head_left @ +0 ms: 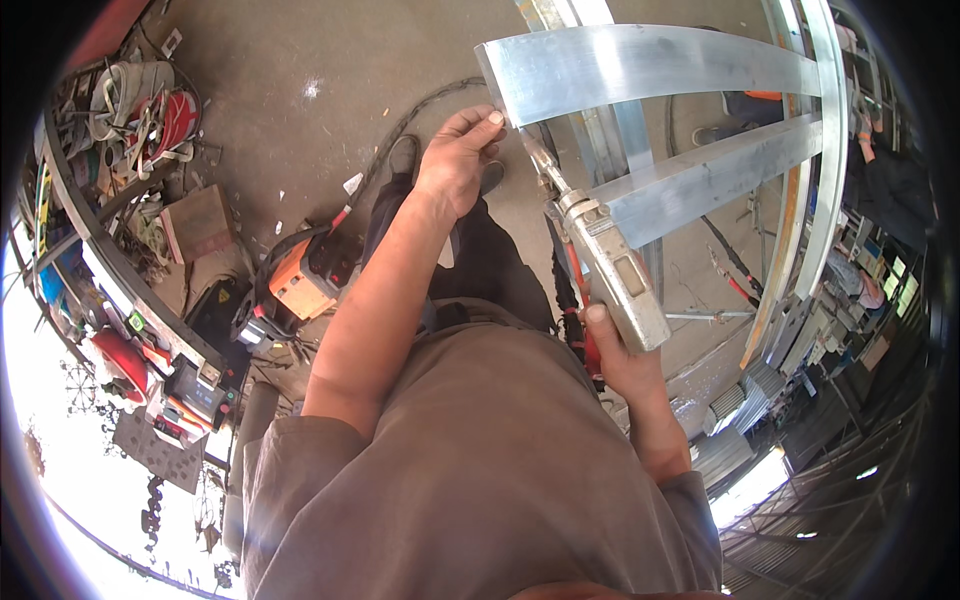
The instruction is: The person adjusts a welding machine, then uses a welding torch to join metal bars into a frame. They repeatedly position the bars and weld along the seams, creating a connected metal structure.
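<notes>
Head view: the person's right hand [628, 368] is clamped on the rear of a grey, narrow-tipped tool [618, 275], which slants up toward the lower left corner of a curved metal plate [630, 68]. The left hand [452, 168] is at that corner; I cannot tell whether its fingers grip it. Beyond, an orange-and-black machine [302, 284] sits on the floor [330, 55].

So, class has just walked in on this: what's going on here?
A person holds a grey metal tool in the right hand, its narrow tip close to the lower-left corner of a wide silver bar. The left hand is at that same corner; whether it grips the bar is unclear. An orange machine sits off to the left.
</notes>
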Motion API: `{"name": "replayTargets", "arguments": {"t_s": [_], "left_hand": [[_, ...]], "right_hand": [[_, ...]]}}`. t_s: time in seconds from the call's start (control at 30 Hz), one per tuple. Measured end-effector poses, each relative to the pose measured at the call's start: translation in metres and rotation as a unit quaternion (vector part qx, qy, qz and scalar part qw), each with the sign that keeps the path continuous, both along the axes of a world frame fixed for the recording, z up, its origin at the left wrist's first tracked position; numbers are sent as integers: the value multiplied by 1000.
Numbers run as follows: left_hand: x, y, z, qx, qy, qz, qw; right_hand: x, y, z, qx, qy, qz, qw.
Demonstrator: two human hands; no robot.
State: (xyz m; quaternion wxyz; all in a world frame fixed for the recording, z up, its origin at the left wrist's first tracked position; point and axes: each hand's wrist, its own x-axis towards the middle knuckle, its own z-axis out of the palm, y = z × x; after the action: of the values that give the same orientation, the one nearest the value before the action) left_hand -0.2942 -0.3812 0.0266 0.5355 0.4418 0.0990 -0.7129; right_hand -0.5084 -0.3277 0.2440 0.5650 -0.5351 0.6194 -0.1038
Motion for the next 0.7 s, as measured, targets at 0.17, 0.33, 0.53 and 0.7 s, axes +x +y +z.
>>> {"name": "replayTargets", "arguments": {"t_s": [0.17, 0.33, 0.53, 0.7], "left_hand": [[-7, 3, -4, 33, 80, 30, 996], [-9, 6, -8, 62, 81, 21, 995], [-1, 6, -17, 46, 28, -25, 998], [-17, 17, -6, -24, -255, -39, 966]], "right_hand": [[-1, -3, 1, 16, 8, 17, 1000], [2, -3, 0, 17, 8, 8, 1000], [4, -5, 4, 31, 33, 20, 999], [6, -4, 6, 21, 44, 26, 998]]}}
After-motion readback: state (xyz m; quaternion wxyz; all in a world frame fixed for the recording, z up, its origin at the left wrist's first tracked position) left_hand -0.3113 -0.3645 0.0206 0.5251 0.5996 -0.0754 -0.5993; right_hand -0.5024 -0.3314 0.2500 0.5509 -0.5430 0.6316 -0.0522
